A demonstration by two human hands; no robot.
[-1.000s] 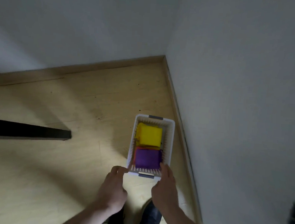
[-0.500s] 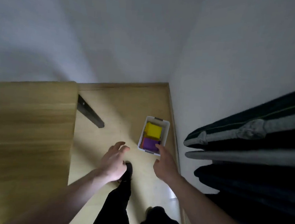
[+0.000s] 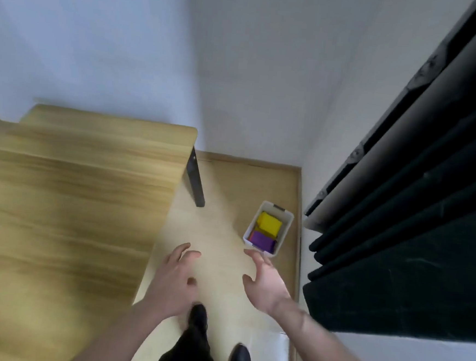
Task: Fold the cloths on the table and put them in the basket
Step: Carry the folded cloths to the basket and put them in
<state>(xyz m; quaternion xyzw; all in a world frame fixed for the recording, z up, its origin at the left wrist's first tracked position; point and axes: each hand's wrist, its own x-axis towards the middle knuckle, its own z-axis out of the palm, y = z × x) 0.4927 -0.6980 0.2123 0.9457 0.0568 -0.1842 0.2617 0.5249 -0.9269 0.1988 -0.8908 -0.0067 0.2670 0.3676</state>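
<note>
While two dark shoes (image 3: 199, 317) stand on the pale floor (image 3: 221, 236) at the near end of the view, both hands hang in the air above that floor with nothing in them. The left hand (image 3: 176, 281) hovers just beside the table's near right edge, fingers spread and loosely bent; the right hand (image 3: 266, 282) is on the side away from the table, palm turned inward, fingers splayed, its fingertips pointing towards the basket but apart from it. Beyond the right hand, the white basket (image 3: 286, 227) sits on the floor, off the table's right side and past its black leg (image 3: 195, 180). Inside lie folded cloths: a purple cloth (image 3: 263, 240) at the near end, a yellow cloth (image 3: 269, 224) at the far end. The wooden table (image 3: 73, 196) shows a bare top. Dark fabric (image 3: 411, 236) hangs further right of the basket, against the white wall (image 3: 253, 81).
</note>
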